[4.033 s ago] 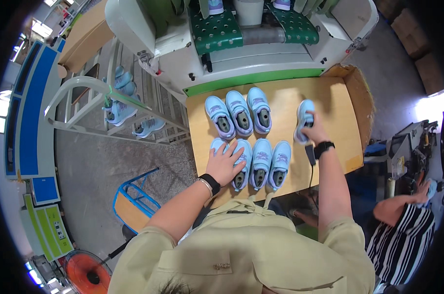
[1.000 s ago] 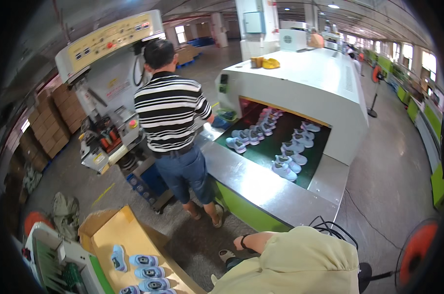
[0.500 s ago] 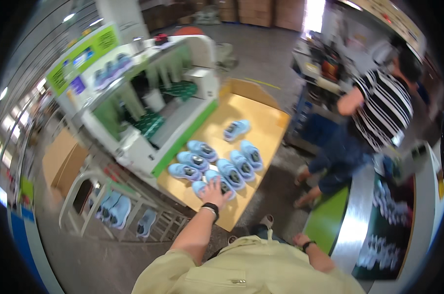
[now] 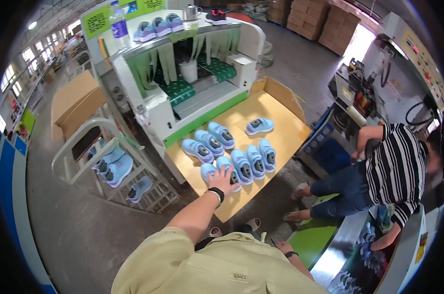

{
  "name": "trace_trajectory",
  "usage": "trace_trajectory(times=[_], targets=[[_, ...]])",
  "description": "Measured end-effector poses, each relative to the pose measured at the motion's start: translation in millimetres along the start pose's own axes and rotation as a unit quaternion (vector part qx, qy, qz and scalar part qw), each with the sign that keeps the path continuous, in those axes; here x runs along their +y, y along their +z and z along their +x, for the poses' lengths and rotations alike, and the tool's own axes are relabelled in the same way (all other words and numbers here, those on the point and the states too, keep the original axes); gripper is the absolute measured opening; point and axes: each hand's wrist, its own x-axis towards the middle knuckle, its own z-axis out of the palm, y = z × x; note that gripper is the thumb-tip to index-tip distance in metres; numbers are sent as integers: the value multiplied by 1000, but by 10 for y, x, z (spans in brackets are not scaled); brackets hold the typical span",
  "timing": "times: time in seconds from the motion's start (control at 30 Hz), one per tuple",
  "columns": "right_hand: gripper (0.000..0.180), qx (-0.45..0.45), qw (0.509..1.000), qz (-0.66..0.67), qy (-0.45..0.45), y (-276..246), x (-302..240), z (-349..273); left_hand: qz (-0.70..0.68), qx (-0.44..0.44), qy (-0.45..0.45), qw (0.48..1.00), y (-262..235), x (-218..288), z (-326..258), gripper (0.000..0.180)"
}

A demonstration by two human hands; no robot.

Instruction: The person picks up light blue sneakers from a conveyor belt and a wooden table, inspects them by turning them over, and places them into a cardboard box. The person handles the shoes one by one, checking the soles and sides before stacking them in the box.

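My left hand (image 4: 223, 180), wearing a dark wristband, lies with fingers spread over the nearest light-blue sneakers on the yellow tabletop (image 4: 280, 110). Its fingertips touch a sneaker (image 4: 229, 166), and another sneaker (image 4: 207, 171) sits just left of the hand. More sneakers (image 4: 241, 166) stand to the right in the same row. Behind them is a shorter row of sneakers (image 4: 209, 142), and a single sneaker (image 4: 259, 126) lies apart at the far side. Low by my waist, my right hand (image 4: 283, 247) has curled fingers, partly hidden; what they hold, if anything, is unclear.
A white-and-green machine (image 4: 202, 120) with hanging strips borders the table's far left. A rack (image 4: 148, 196) holding sneakers stands left. At right, a co-worker (image 4: 393, 161) in a striped shirt reaches into a conveyor (image 4: 337, 250). Cartons (image 4: 307, 19) are stacked behind.
The view has swung, so the table and machine appear turned and more upright. My left hand stays over the near sneakers. The co-worker's arm now reaches down to the conveyor.
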Motion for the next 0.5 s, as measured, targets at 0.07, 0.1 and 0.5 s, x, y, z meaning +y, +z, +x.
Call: trace_trajectory(times=[0.07, 0.1, 0.5], targets=[[42, 25, 999, 30, -24, 39, 56, 0, 19, 25, 9, 999, 19, 31, 16, 90], [42, 36, 998, 43, -37, 55, 108, 1, 17, 27, 13, 999, 4, 45, 33, 90], [24, 36, 999, 11, -13, 103, 360, 153, 11, 11, 5, 1000, -73, 79, -8, 90]])
